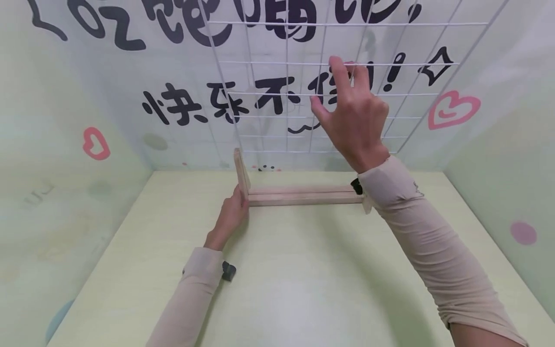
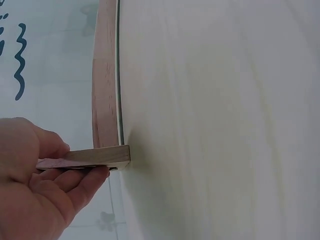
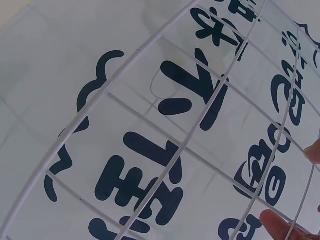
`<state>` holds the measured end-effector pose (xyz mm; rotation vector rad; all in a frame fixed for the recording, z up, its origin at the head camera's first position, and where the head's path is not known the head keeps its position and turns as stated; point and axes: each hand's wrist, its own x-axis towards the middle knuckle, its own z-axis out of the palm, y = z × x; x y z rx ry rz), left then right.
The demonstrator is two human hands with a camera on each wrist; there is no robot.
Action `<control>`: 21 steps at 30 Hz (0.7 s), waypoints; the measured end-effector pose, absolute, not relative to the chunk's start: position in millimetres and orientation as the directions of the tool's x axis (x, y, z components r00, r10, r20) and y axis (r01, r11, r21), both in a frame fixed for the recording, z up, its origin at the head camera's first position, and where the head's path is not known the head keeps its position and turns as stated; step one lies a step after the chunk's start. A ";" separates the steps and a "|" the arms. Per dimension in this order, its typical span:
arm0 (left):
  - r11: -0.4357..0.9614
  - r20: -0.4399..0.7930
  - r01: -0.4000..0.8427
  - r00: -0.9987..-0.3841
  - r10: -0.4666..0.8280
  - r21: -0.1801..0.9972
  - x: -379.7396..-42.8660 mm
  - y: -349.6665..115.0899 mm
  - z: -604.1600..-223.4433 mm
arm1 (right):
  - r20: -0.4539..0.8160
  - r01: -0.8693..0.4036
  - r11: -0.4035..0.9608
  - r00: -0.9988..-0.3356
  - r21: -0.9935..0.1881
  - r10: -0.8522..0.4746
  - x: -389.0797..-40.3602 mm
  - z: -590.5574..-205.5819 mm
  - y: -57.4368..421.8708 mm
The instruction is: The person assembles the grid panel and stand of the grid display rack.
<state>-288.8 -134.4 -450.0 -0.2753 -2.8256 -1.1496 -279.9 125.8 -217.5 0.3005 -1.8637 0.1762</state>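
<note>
In the head view, a low wooden frame [image 1: 303, 198] lies across the far part of the table, with an upright wooden end piece [image 1: 241, 171] at its left. My left hand [image 1: 230, 214] pinches that end piece, thumb on one side and fingers on the other, as the left wrist view shows on the wooden piece [image 2: 100, 156]. Above the frame, a white wire grid [image 1: 287, 62] stands tilted before the back wall. My right hand [image 1: 357, 113] grips its wires with bent fingers; fingertips [image 3: 277, 222] touch them in the right wrist view. My right forearm partly hides the frame's right end.
The pale table [image 1: 277, 279] runs up to a back wall with large black lettering [image 1: 173, 103]. Side walls bear a pink heart [image 1: 96, 143] and a purple dot [image 1: 523, 233]. Dark wrist devices [image 1: 229, 271] show at both cuffs.
</note>
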 end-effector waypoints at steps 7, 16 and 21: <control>0.703 0.168 0.220 -0.975 0.143 0.676 -288.3 -135.0 -451.9 | 0.951 -0.325 0.945 -0.278 0.043 -0.138 -291.7 -212.3 126.9; 0.715 0.168 0.214 -0.976 0.136 0.665 -287.6 -134.3 -454.7 | 0.921 -0.355 0.934 -0.376 -0.046 -0.097 -302.7 -212.4 123.1; 0.722 0.196 0.232 -0.971 0.136 0.652 -287.6 -134.5 -453.8 | 0.919 -0.357 0.933 -0.379 -0.043 -0.103 -307.3 -213.5 120.5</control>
